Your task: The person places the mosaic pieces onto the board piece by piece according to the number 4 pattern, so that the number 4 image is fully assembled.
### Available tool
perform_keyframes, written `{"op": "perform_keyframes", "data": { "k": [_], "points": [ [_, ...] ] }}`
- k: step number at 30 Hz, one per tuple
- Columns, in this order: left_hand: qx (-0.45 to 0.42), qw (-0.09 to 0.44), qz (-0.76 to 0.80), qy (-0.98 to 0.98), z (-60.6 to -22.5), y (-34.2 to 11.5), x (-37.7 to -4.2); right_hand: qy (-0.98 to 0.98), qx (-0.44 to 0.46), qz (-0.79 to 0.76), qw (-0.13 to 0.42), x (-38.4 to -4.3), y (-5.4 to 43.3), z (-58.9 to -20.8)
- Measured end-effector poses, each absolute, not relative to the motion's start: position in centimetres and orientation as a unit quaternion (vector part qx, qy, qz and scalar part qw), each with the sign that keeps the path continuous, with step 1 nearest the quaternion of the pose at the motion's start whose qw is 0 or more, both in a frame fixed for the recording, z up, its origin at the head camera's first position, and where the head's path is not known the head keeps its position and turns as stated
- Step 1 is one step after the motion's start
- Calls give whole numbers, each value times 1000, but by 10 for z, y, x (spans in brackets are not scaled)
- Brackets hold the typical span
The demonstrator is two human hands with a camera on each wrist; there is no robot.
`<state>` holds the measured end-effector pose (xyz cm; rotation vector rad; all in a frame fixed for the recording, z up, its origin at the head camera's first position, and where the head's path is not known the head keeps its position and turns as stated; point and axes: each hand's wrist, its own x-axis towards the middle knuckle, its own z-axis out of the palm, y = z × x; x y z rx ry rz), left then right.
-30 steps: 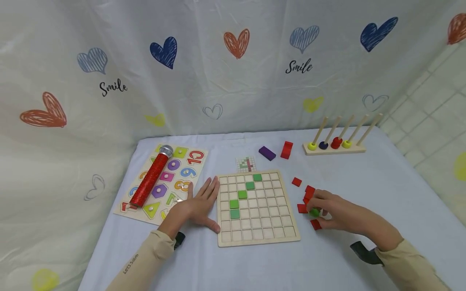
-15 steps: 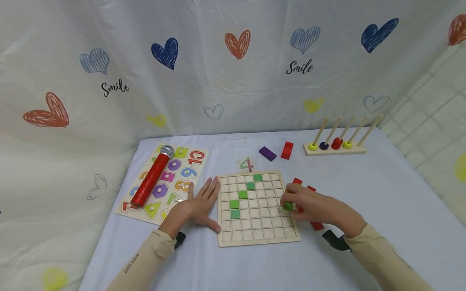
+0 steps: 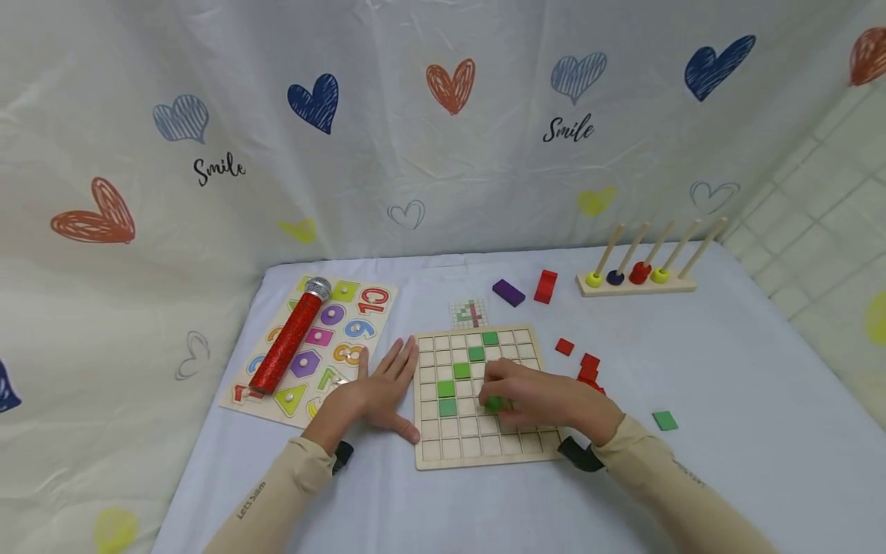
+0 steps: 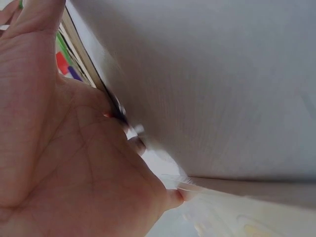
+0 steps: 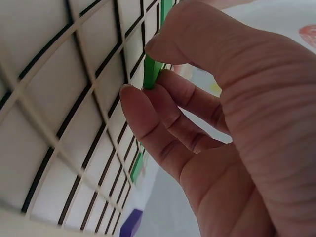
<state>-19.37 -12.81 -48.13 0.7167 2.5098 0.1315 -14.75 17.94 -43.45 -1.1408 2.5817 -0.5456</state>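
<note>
A wooden grid board lies on the table with several green tiles in its squares, forming a slanting line. My right hand is over the middle of the board and pinches a green tile between thumb and fingers, close above the squares. Part of that tile is covered by the fingers. My left hand rests spread at the board's left edge, its fingers straight. The left wrist view shows mostly the palm. Behind the board lies a small printed pattern card.
Red tiles and one green tile lie right of the board. Behind are a purple block, a red block and a peg stand. At left, a red microphone lies on a number puzzle.
My right hand has moved left from the red tiles onto the board, carrying the green tile. A green tile on the table at right has come into view. The left hand stays put.
</note>
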Motion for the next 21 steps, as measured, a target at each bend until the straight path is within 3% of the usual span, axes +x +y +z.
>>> {"op": "perform_keyframes", "data": {
  "k": [6, 21],
  "points": [
    [262, 267, 52, 926, -483, -129, -193, 880, -420, -184, 126, -153, 157, -441],
    [265, 274, 56, 923, -473, -127, -193, 851, -489, -190, 41, -155, 151, -452]
  ]
}}
